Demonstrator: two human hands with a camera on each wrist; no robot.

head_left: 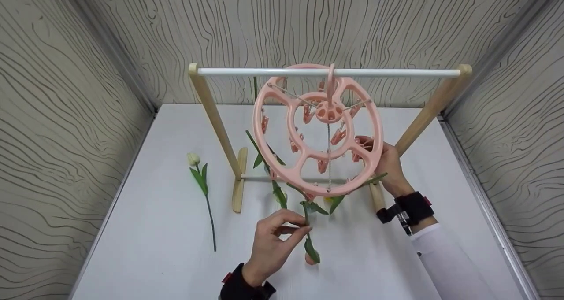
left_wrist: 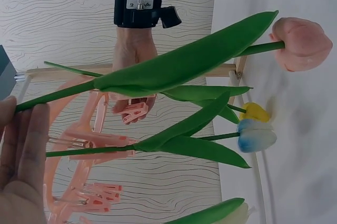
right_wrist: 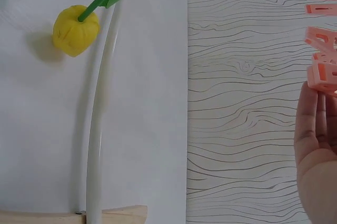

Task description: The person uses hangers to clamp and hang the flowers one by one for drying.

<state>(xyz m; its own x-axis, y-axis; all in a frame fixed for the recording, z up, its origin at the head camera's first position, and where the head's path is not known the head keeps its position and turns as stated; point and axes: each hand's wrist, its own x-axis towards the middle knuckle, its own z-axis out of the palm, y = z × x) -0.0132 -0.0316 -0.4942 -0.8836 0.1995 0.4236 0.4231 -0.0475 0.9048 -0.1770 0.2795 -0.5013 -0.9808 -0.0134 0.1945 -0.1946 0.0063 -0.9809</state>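
My left hand (head_left: 275, 240) pinches the green stem of a pink artificial tulip (left_wrist: 301, 44) between thumb and fingers. The bloom hangs down, below and in front of a round pink clip hanger (head_left: 376, 128). At the hanger's right side, my right hand (head_left: 391, 168) holds one of its pink clips (left_wrist: 135, 112) at the fingertips. Near that hand, a yellow tulip (right_wrist: 76, 30) hangs bloom down. A blue-and-white tulip (left_wrist: 257, 135) and a white tulip (left_wrist: 234, 214) also hang from the hanger.
The hanger hooks over a white rod (head_left: 246, 72) on a wooden-legged stand (head_left: 213, 119). Another white tulip (head_left: 200, 176) lies on the white table (head_left: 154, 229) left of the stand. Several pink clips dangle around both rings. Wood-grain-patterned walls (head_left: 185, 22) enclose the table.
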